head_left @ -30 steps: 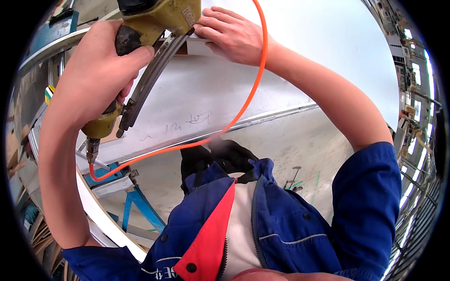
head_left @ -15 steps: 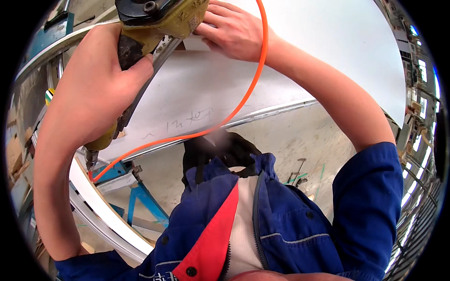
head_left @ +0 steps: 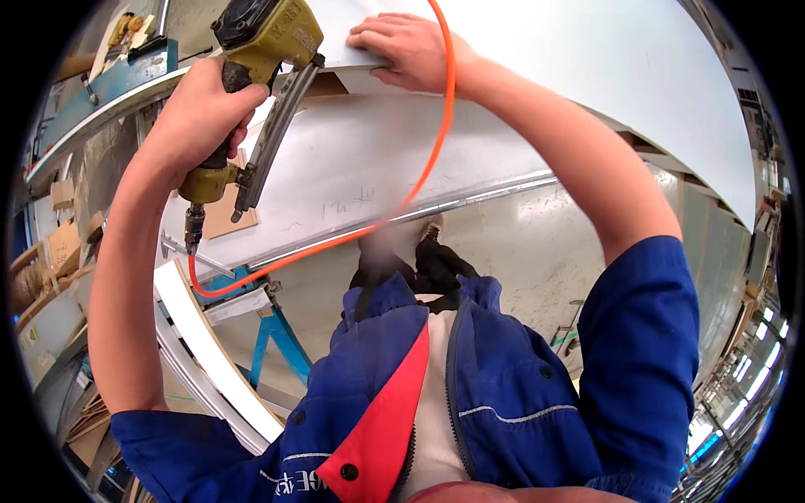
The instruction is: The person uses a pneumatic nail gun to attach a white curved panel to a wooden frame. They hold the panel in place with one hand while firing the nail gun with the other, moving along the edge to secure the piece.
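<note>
My left hand (head_left: 201, 117) is wrapped round the handle of a yellow and black air nail gun (head_left: 281, 33). Its long metal magazine (head_left: 277, 134) slants down toward me, and an orange air hose (head_left: 327, 243) joins the bottom of the handle. The gun's nose is out of the picture at the top. My right hand (head_left: 411, 52) grips the near edge of a large white panel (head_left: 570, 50), fingers on top and thumb down over the edge. Below it lies another pale board (head_left: 369, 142) with pencil marks, and a wooden piece (head_left: 327, 84) shows between the two.
Along the near side of the board runs a metal rail (head_left: 470, 197). A blue steel stand (head_left: 272, 335) and a curved white strip (head_left: 189, 310) are at the lower left. Wood offcuts (head_left: 63, 247) lie at the far left; another yellow tool (head_left: 126, 29) sits at the upper left.
The nail gun and my left hand have moved up and away from me, showing more of the magazine. My right hand stays at the panel's edge. The whole view has shifted somewhat.
</note>
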A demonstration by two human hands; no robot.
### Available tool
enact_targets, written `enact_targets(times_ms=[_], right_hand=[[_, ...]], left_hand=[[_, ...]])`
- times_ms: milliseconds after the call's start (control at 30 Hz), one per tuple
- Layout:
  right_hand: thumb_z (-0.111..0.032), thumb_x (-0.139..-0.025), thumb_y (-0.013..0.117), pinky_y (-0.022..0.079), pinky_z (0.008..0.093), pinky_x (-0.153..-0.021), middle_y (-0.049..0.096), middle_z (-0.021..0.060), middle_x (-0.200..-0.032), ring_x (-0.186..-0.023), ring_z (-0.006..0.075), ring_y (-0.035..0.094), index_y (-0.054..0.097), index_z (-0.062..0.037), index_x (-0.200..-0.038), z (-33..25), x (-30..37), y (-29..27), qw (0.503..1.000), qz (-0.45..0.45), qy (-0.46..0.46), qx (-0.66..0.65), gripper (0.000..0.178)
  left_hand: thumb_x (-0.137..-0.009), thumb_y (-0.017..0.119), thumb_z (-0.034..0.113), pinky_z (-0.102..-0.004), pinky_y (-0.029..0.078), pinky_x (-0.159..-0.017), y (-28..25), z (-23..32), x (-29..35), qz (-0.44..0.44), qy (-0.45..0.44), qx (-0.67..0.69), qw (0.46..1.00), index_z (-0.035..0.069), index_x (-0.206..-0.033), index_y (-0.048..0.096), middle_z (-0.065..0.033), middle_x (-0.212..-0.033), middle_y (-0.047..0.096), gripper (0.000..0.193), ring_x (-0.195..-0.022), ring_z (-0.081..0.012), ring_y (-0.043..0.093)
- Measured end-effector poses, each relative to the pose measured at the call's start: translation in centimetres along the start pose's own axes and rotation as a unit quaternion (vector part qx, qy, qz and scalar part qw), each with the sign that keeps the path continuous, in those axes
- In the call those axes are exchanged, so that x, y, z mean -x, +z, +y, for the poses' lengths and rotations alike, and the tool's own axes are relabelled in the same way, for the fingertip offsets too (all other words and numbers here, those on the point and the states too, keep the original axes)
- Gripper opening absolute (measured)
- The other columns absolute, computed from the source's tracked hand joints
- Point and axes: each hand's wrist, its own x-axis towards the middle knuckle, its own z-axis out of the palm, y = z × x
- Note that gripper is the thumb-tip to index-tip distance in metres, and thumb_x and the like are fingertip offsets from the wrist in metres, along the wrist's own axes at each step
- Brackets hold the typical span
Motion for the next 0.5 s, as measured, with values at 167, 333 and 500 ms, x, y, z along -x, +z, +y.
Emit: enact_targets(times_ms=[167, 333, 500], right_hand=[[-0.027, -0.083, 0.068, 0.040, 0.0454, -0.106, 0.057, 0.0144, -0.125, -0.119, 0.0335, 0.054, 0.056, -0.0062, -0.125, 1.7, 6.9, -5.2, 1.000, -0.027, -0.005, -0.009, 0.048], [-0.031, -0.083, 0.069, 0.042, 0.0418, -0.103, 0.058, 0.0099, -0.125, -0.117, 0.0298, 0.055, 0.055, -0.0091, -0.128, 1.0, 8.4, -6.8, 1.000, 0.018, 0.017, 0.008, 0.052], [-0.030, -0.076, 0.073, 0.045, 0.0399, -0.096, 0.059, 0.0082, -0.116, -0.109, 0.0271, 0.058, 0.056, -0.0093, -0.122, 0.4, 8.6, -6.4, 0.998, 0.038, 0.055, 0.019, 0.053]], left_hand=[[-0.088, 0.062, 0.019, -0.0252, 0.043, -0.046, 0.9, 1.0, -0.3, -0.035, 0.021, -0.042, 0.998, 0.002, -0.084, 0.051, 0.0001, -0.061, 0.050, 0.021, -0.049, -0.0066, 0.049], [-0.083, 0.062, 0.021, -0.0291, 0.045, -0.048, 4.0, 3.9, -1.1, -0.046, 0.079, -0.022, 0.996, 0.000, -0.075, 0.052, -0.0023, -0.056, 0.052, 0.025, -0.047, -0.0106, 0.052], [-0.084, 0.062, 0.022, -0.0290, 0.046, -0.049, 5.7, 6.3, -1.4, -0.056, 0.080, -0.034, 0.995, -0.001, -0.083, 0.054, -0.0023, -0.058, 0.053, 0.025, -0.049, -0.0102, 0.053]])
